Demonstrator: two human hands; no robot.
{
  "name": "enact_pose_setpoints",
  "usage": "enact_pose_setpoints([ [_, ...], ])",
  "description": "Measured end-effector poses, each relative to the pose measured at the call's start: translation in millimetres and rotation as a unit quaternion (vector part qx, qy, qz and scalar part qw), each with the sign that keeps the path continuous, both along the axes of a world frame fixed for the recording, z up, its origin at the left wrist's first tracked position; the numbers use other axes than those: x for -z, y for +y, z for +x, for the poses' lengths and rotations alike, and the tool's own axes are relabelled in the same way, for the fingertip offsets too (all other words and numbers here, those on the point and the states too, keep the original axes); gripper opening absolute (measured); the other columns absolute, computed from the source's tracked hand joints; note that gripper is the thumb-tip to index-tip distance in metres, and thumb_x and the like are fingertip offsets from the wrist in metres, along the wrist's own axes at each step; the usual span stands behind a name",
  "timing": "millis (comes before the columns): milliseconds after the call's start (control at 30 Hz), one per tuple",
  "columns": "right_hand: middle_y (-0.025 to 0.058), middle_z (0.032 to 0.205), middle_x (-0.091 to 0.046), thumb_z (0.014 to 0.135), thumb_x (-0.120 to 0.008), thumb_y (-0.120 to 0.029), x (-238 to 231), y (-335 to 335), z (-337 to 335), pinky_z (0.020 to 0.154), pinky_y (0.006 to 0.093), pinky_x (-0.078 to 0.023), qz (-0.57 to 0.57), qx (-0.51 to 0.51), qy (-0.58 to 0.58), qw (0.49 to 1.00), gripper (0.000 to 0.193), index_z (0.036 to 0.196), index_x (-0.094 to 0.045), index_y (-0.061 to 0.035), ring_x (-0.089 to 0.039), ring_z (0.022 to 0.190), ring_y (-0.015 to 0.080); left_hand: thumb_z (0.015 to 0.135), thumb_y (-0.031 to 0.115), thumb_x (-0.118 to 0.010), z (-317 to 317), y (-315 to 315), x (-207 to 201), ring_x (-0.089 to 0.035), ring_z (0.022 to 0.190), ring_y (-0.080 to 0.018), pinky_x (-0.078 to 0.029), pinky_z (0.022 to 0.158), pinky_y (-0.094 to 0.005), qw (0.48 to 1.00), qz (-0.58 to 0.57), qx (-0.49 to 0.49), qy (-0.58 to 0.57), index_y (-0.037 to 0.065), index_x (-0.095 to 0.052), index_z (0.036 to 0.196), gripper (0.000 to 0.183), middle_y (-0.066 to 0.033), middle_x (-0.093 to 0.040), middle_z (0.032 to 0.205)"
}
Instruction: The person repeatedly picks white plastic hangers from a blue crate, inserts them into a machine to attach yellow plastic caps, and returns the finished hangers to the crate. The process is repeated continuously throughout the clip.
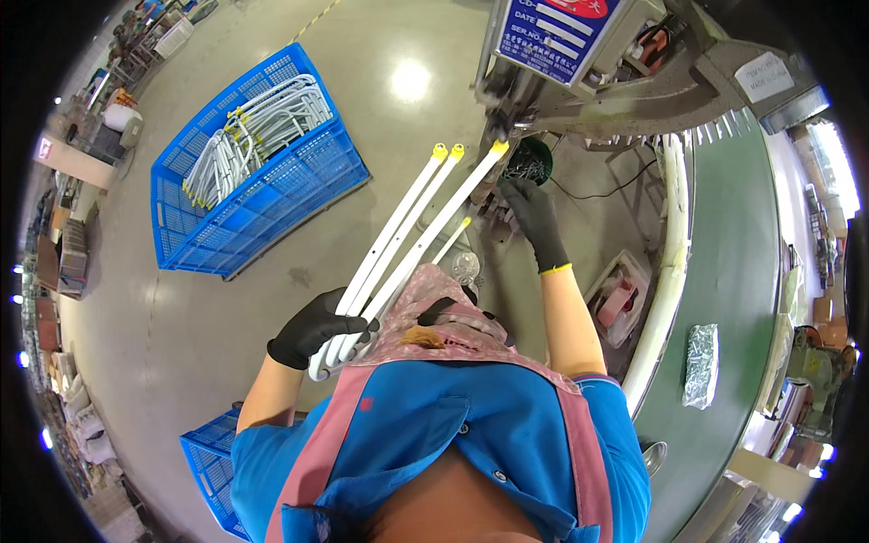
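Three white metal tubes with yellow ends lie across my black-gloved left hand, which is closed round their lower parts. They slant up and to the right. The yellow end of the rightmost tube reaches the working head of a grey machine; whether it touches is hard to tell. My right hand, also black-gloved, is at the near rim of a dark green bowl of small metal pieces. Its fingers are drawn together, and what they may hold is hidden.
A blue plastic crate of white bent tube frames stands at the left. Another blue crate is at the lower left. Along the right runs a green-topped table with a clear bag on it. The machine arm overhangs the bowl.
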State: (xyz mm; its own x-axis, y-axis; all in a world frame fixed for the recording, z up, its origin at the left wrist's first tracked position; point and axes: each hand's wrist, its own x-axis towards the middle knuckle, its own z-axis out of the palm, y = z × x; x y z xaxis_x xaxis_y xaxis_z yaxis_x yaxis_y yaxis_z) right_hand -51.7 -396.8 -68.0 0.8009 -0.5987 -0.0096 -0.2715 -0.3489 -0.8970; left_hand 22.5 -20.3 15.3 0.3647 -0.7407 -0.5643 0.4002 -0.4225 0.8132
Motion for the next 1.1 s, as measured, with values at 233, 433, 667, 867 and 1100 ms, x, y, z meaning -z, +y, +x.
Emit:
enact_pose_setpoints([
  [233, 0.0096, 0.073, -0.063, 0.089, -0.057, -0.026, 31, 19, -8, 0.063, 0.0321, -0.045, 0.011, -0.061, -0.017, 0.998, 0.027, 0.088, -0.064, 0.0006, -0.058, 0.067, 0.0157, 0.080, 0.011, -0.066, -13, 14, -10, -0.062, 0.084, -0.0157, -0.050, 0.076, -0.0292, 0.996, -0.061, -0.064, -0.024, -0.002, -0.053, 0.118, 0.043, -0.0105, -0.065, 0.096],
  [433, 0.0030, 0.074, -0.060, 0.091, -0.055, -0.026, 46, 49, -1, 0.064, 0.0279, -0.041, 0.058, -0.195, -0.012, 0.979, 0.028, 0.086, -0.063, 0.0003, -0.051, 0.070, 0.0108, 0.078, 0.013, -0.067, -28, 43, -20, -0.061, 0.087, -0.0162, -0.050, 0.079, -0.0292, 0.975, -0.109, -0.189, -0.044, -0.002, -0.050, 0.123, 0.050, -0.0117, -0.064, 0.099],
  [667, -0.0020, 0.076, -0.057, 0.091, -0.057, -0.029, 60, 102, 15, 0.068, 0.0255, -0.042, 0.145, -0.282, 0.068, 0.946, 0.030, 0.087, -0.063, 0.0004, -0.051, 0.074, 0.0080, 0.075, 0.012, -0.068, -43, 78, -20, -0.059, 0.095, -0.0162, -0.046, 0.087, -0.0309, 0.926, -0.114, -0.317, -0.170, -0.001, -0.057, 0.118, 0.046, -0.0087, -0.064, 0.105],
  [867, 0.0047, 0.090, -0.066, 0.091, -0.058, -0.030, 47, 167, 43, 0.076, 0.0272, -0.046, 0.157, -0.426, 0.108, 0.884, 0.036, 0.105, -0.065, 0.0028, -0.058, 0.084, 0.0114, 0.077, 0.017, -0.071, -57, 108, -26, -0.059, 0.092, -0.0149, -0.045, 0.085, -0.0291, 0.866, -0.089, -0.452, -0.192, 0.000, -0.058, 0.115, 0.044, -0.0076, -0.064, 0.103],
  [1100, 0.0137, 0.109, -0.066, 0.094, -0.049, -0.025, 31, 381, 65, 0.092, 0.0348, -0.045, 0.107, -0.766, 0.038, 0.633, 0.037, 0.114, -0.061, 0.0043, -0.061, 0.102, 0.0235, 0.079, 0.016, -0.065, -132, 215, -51, -0.059, 0.093, -0.0158, -0.046, 0.084, -0.0290, 0.731, -0.242, -0.615, -0.171, -0.002, -0.054, 0.118, 0.044, -0.0095, -0.061, 0.106],
])
